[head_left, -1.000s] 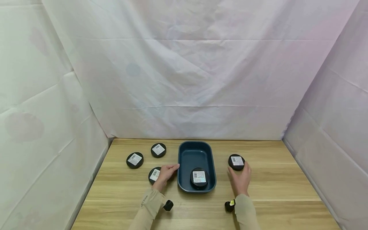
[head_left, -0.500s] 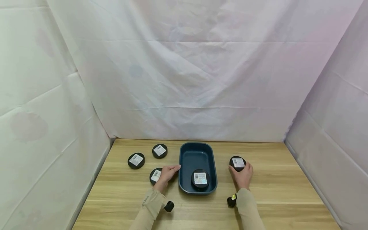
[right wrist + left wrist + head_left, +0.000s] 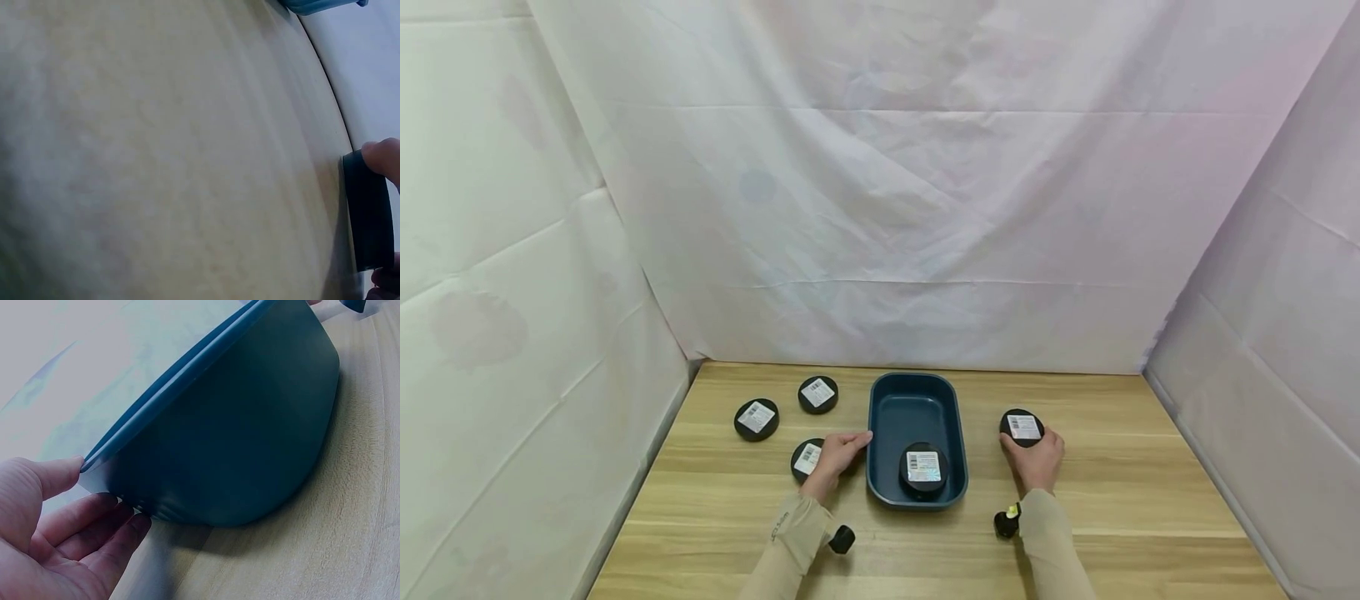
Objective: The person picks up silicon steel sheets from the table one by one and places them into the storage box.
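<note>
A dark blue rectangular tray stands mid-table. A black round disc with a white barcode label lies in its near end. My left hand holds the tray's left side; in the left wrist view the thumb meets the rim while the fingers touch the outer wall below. To the right of the tray, my right hand grips another labelled black disc by its edge. The right wrist view shows the thumb on one side of this disc, fingertips at the opposite side.
Left of the tray lie three more labelled black discs: one near the back, one farther left, and one partly behind my left hand. White cloth hangs behind and on both sides of the wooden table.
The head view has shifted slightly. My right hand's fingers have settled closer around the right disc, which stays in about the same place. My left hand remains at the tray's left rim.
</note>
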Available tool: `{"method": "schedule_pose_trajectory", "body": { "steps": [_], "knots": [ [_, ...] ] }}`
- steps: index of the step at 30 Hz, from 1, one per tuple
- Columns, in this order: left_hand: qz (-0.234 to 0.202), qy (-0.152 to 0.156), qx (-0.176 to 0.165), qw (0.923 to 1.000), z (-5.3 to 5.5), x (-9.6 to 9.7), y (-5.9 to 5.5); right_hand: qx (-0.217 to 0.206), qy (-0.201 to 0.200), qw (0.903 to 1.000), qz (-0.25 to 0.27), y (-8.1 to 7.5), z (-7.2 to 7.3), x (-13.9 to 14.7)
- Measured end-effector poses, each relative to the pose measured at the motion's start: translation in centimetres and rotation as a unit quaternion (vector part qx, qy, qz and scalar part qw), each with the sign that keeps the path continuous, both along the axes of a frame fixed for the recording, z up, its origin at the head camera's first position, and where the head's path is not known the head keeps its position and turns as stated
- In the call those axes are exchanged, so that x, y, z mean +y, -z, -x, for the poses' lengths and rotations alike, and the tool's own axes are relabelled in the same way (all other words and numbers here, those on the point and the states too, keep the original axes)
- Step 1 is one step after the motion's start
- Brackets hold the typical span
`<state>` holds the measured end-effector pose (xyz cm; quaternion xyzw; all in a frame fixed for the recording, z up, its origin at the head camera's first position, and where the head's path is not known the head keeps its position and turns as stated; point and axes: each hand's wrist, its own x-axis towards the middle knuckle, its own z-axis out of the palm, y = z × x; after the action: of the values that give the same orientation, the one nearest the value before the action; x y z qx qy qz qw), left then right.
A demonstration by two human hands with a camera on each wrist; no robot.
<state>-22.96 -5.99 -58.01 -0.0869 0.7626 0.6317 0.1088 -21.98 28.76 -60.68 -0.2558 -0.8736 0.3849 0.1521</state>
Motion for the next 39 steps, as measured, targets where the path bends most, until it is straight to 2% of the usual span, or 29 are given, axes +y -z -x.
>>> {"method": "schedule_pose_trajectory", "body": {
  "steps": [4,12,18,24,30,39],
  "knots": [
    [0.0,-0.002,0.001,1.0,0.0,0.0,0.0,-0.001,0.008,1.0,0.005,0.1,0.0,0.0],
    [-0.006,0.001,0.0,1.0,-0.1,0.0,0.0,0.049,0.03,0.9983,0.004,0.7,-0.6,-0.2],
    [-0.007,0.004,-0.002,1.0,-0.1,0.0,-0.1,0.066,0.042,0.9967,0.022,-0.1,-1.0,-0.3],
    [-0.006,0.008,-0.002,1.0,0.0,0.0,0.0,0.074,0.03,0.9965,0.024,-1.9,-1.6,-0.2],
    [-0.007,0.002,-0.006,1.0,0.0,0.0,-0.1,0.107,0.014,0.9941,0.008,-4.5,-2.2,-0.1],
    [-0.004,0.003,-0.01,0.9999,0.0,0.0,-0.2,0.16,0.02,0.9869,-0.014,-8.1,-2.3,-0.3]
  ]
}}
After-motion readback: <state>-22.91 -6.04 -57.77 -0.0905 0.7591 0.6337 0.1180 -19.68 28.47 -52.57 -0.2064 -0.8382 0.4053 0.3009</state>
